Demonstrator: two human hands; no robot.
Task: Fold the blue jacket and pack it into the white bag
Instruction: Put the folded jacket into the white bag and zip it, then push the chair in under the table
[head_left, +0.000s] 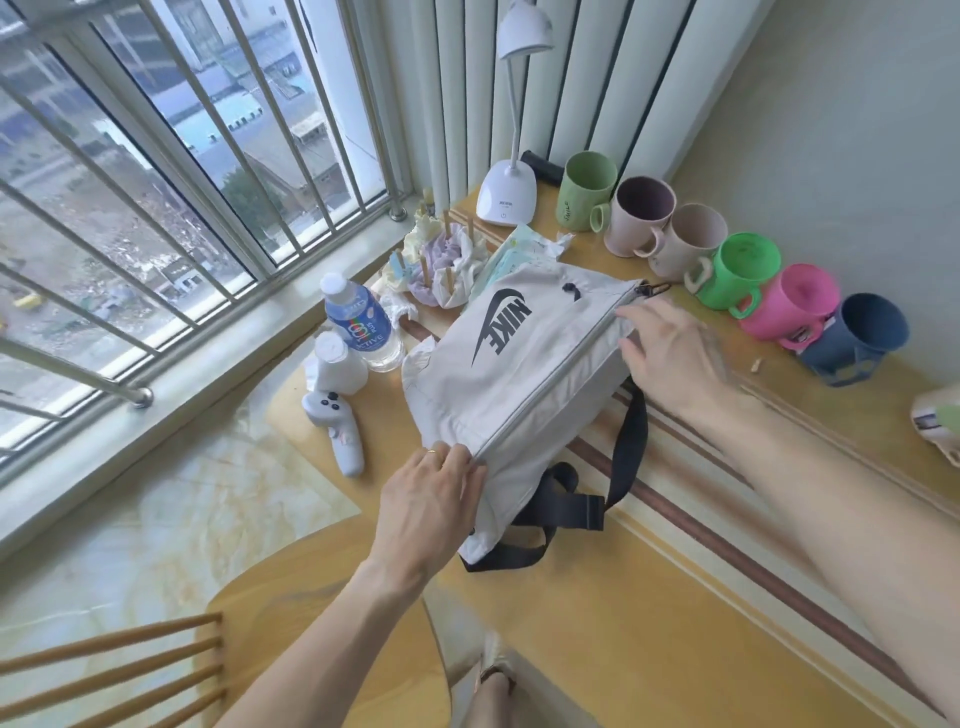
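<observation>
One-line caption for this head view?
Both hands, left and right, grip the zipped white fabric Nike bag on the yellow table.

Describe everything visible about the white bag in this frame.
The white bag is soft, crinkled fabric with a black logo, a grey zip along its top that looks closed, and black straps trailing beneath. It lies on the yellow table. The left hand pinches the zip's near end; the right hand rests at the far end.

Daylight comes through a barred window (156, 182) along the tabletop's (675, 597) left edge. White vertical blinds (571, 78) hang at its far corner, a pale wall (857, 156) rises on the right, and a wooden chair (130, 670) stands on the marbled floor (156, 519).
</observation>
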